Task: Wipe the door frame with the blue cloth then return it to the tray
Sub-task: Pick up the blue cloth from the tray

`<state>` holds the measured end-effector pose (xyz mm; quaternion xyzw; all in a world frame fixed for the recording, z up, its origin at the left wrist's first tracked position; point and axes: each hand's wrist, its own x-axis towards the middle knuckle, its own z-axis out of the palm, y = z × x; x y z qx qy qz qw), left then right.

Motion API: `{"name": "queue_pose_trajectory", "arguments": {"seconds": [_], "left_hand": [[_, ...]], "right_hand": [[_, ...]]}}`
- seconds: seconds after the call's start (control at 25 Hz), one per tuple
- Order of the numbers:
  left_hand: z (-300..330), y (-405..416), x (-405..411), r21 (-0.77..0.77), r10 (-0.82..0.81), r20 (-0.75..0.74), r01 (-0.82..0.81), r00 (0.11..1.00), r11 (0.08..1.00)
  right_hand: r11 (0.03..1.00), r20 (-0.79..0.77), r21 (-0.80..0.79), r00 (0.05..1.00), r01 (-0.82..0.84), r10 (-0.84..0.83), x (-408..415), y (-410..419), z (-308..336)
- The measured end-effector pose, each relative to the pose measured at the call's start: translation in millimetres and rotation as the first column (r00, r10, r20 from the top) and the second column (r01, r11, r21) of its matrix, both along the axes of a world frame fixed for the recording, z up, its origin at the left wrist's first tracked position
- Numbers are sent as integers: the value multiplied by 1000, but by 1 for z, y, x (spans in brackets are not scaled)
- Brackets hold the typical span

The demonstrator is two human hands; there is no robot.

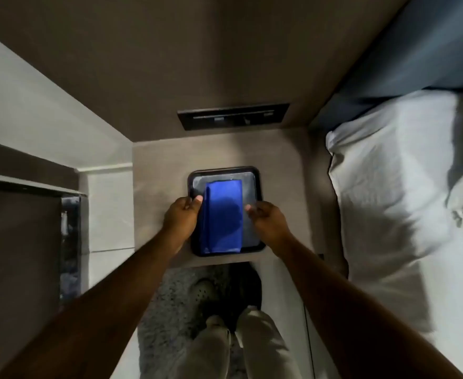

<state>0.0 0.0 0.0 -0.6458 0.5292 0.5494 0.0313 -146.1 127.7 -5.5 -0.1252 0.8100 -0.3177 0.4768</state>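
Note:
A folded blue cloth [222,220] lies flat in a dark rectangular tray [224,170] on a small bedside table [159,165]. My left hand [182,217] grips the tray's left rim, its thumb over the rim beside the cloth's left edge. On the opposite side, my right hand [268,222] closes over the right rim, with the thumb close to the cloth's right edge. Both hands cover parts of the rim. I cannot make out a door frame with certainty.
A bed with white linen [389,187] runs along the right of the table. A dark switch panel [233,116] is set in the wall behind. A dark upright edge [70,242] stands at the left. Below, my legs are over a grey rug [167,296].

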Motion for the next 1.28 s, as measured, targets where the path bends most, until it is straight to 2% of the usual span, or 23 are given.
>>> {"name": "queue_pose_trajectory", "arguments": {"seconds": [0.08, 0.16, 0.28, 0.4, 0.52, 0.68, 0.8, 0.92, 1.08, 1.28], "left_hand": [[-34, -2, -5, 79, 53, -64, -48, 997, 996], [-58, -4, -6, 138, 39, -72, -29, 997, 990], [-84, -7, -2, 103, -12, -53, 18, 999, 994], [-102, -15, -1, 62, 20, -33, -18, 999, 998], [-108, -16, -3, 69, 13, -27, -12, 1000, 998], [-81, -24, 3, 135, 60, -76, -49, 995, 990], [-29, -28, 11, 223, 216, -192, -171, 957, 960], [39, -29, 26, 278, 341, -373, -247, 863, 928], [141, -31, 60, 126, 290, -528, -264, 798, 956], [294, -32, 127, -100, 327, -617, -483, 716, 870]], "right_hand": [[999, 37, 55, 999, 1, -3, 3, -14, -31], [991, 56, 134, 998, -29, 22, 7, -26, -54], [973, -46, 188, 988, -137, 148, 16, -35, -77], [982, -64, 182, 996, -49, 61, 21, -43, -91], [990, 43, 133, 997, 54, -60, 25, -50, -85], [990, 227, 9, 964, 142, -140, 26, -52, -48], [975, 313, -88, 935, 203, -166, 26, -57, -4], [963, 336, -205, 937, 174, -97, 34, -63, 55], [922, 300, -383, 951, 52, 72, 50, -76, 145], [755, 207, -641, 918, -135, 339, 99, -110, 299]]}}
